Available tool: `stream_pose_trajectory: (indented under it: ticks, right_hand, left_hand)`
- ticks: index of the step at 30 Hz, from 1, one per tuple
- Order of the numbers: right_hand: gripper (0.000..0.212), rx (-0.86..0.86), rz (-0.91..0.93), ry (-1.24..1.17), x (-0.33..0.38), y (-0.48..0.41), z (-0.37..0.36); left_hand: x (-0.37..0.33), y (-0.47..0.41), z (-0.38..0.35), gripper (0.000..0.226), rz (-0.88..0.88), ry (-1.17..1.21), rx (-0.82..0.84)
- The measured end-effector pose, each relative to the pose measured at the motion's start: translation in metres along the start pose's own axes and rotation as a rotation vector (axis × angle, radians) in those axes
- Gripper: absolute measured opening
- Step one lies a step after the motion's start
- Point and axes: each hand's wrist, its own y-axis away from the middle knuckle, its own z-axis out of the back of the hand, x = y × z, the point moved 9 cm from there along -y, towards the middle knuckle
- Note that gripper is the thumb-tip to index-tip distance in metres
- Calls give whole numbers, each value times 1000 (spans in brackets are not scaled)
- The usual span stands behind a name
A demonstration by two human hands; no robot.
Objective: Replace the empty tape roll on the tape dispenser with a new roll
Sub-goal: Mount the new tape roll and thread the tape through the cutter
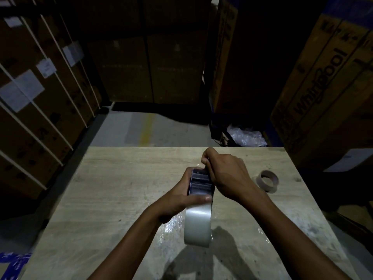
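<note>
Above the middle of the wooden table (113, 190) I hold a dark metal tape dispenser (200, 183) with a full roll of clear tape (198, 227) mounted at its near end. My left hand (181, 201) grips the dispenser from the left, thumb lying across the top of the roll. My right hand (224, 172) is closed on the dispenser's far end, fingers pinched at its tip. An empty cardboard tape core (268, 181) lies on the table to the right, apart from both hands.
Tall cardboard boxes (327, 81) stand to the right, strapped boxes (40, 93) to the left and more at the back. Crumpled clear plastic (245, 135) lies on the floor beyond the table's far edge. Something blue (12, 263) sits at the lower left.
</note>
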Motion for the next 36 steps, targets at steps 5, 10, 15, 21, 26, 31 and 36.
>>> stream_pose_trajectory:
  ticks: [5,10,15,21,26,31,36]
  right_hand:
    - [17,29,-44,-33,-6,-7,0]
    - [15,41,-104,-188,-14,-11,2]
    - [15,11,-131,-312,-17,-17,11]
    - [18,65,-139,-358,-19,-24,14]
    - [19,133,-181,-439,-26,-28,10]
    - [18,211,-233,-601,-30,-26,-2]
    - [19,270,-273,-721,-35,-25,-11]
  left_hand:
    - [-7,0,0,68,-31,-23,-28]
    - [-13,-1,4,67,-81,-51,-86]
    - [-20,-2,6,69,-124,-54,-127]
    - [-25,-5,7,69,-138,-61,-112]
    - [-24,-8,8,94,-151,-102,-169]
    - [-25,-12,8,117,-208,-123,-188]
    - [-31,-6,8,84,-253,-78,-156]
